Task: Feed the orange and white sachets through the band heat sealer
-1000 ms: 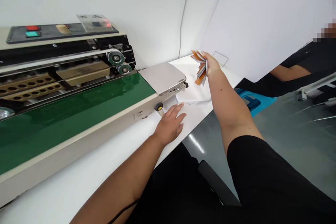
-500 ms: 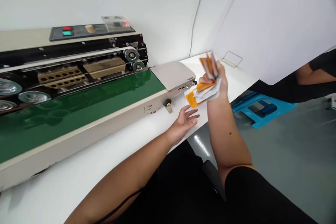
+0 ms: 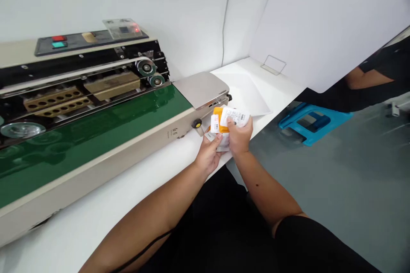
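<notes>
Both my hands grip a bunch of small orange-and-white packets [image 3: 236,116] with printed labels, just off the end of the belt machine. My right hand [image 3: 240,137] is closed on the upper packets, its thumb pressed on a white printed face. Below and to the left, my left hand [image 3: 208,153] pinches the lower packets, thumb on top. The packets overlap in a loose fan, and their lower parts are partly hidden by my fingers. What is inside them I cannot see.
A band sealing machine [image 3: 166,130] with a green conveyor belt [image 3: 128,123] fills the left side of the white table [image 3: 153,170]. Behind my hands lies a white tray [image 3: 246,89]. A blue plastic stool [image 3: 315,123] stands on the floor at right, near another person's arm [image 3: 368,79].
My right hand has come down and left with the packets. My left hand, open and empty before, has closed on their lower part. The view has shifted slightly right.
</notes>
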Demonstrator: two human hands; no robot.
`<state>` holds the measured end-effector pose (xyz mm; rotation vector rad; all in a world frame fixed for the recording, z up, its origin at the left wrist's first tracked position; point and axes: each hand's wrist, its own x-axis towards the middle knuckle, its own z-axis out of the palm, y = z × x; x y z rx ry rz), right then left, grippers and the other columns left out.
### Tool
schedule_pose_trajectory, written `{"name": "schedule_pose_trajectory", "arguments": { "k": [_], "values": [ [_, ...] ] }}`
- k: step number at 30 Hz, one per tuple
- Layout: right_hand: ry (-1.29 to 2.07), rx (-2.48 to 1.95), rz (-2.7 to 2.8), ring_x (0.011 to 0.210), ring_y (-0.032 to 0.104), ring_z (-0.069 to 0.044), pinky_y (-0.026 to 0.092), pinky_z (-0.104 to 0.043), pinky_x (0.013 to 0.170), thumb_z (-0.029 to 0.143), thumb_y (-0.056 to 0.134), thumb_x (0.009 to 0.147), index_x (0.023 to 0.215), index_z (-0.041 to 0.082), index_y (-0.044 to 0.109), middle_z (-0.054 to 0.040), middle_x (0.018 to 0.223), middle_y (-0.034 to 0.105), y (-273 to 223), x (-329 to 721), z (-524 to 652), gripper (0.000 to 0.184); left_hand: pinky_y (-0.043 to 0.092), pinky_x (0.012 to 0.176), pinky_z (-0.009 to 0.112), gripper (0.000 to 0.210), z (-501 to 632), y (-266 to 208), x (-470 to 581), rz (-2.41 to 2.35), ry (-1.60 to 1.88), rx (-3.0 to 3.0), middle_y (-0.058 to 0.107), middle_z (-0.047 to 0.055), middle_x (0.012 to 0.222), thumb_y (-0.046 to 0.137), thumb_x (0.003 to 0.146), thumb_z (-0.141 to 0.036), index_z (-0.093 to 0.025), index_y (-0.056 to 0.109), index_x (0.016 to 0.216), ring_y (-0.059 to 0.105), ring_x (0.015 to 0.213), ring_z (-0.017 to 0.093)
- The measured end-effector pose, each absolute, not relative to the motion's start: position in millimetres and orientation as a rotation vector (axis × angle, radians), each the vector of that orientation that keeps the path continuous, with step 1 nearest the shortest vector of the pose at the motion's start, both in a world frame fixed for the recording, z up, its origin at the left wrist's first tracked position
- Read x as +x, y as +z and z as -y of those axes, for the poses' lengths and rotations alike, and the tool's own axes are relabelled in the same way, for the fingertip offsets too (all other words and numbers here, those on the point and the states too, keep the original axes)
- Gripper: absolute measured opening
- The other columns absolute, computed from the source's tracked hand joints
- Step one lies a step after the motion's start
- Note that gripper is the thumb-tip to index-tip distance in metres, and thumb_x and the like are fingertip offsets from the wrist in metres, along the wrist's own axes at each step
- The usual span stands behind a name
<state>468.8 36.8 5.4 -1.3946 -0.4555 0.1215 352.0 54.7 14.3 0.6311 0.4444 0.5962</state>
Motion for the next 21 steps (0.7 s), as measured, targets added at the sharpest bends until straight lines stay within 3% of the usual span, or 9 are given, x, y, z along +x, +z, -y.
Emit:
{"name": "schedule_pose_trajectory", "arguments": {
  "k": [3,7,12,18,21],
  "values": [
    [0.117,-1.266,0.440,0.099,0.076,-0.023,0.065,-0.040,0.089,0.041,0.082,0.074,0.111,0.018,0.060,-0.0109,0.114,0.076,-2,461,-43,0.048,0.062,0.089,0.038,0.072,-55,16,355,-0.522,0.622,0.565,0.071,0.008,0.132,0.085,0.082,-0.048,-0.030,0.054,0.144,0.074,0.099,0.022],
    [0.203,-1.257,0.516,0.093,0.077,-0.022,0.066,-0.037,0.083,0.039,0.084,0.073,0.107,0.018,0.064,-0.0082,0.106,0.078,-1,462,-41,0.045,0.063,0.090,0.038,0.059,-56,20,357,-0.574,0.613,0.504,0.069,0.008,0.138,0.071,0.093,-0.055,-0.030,0.055,0.145,0.075,0.103,0.023],
    [0.273,-1.279,0.599,0.097,0.076,-0.023,0.065,-0.038,0.088,0.042,0.086,0.073,0.113,0.020,0.065,-0.0070,0.109,0.078,-7,462,-35,0.050,0.061,0.099,0.038,0.056,-55,24,359,-0.594,0.652,0.509,0.070,0.006,0.138,0.074,0.095,-0.042,-0.032,0.054,0.146,0.075,0.107,0.021],
    [0.289,-1.214,0.695,0.100,0.074,-0.021,0.064,-0.038,0.090,0.041,0.081,0.080,0.118,0.022,0.062,-0.0062,0.113,0.076,-11,456,-25,0.047,0.053,0.113,0.038,0.045,-42,24,360,-0.622,0.768,0.566,0.071,0.008,0.136,0.072,0.096,-0.033,-0.023,0.063,0.139,0.067,0.127,0.024],
    [0.249,-1.134,0.749,0.107,0.071,-0.021,0.062,-0.037,0.095,0.038,0.079,0.082,0.126,0.023,0.059,-0.0077,0.126,0.069,-3,455,-18,0.050,0.049,0.118,0.036,0.038,-37,18,361,-0.616,0.868,0.662,0.071,0.007,0.137,0.071,0.096,-0.028,-0.023,0.067,0.133,0.064,0.133,0.023]
  ]
}}
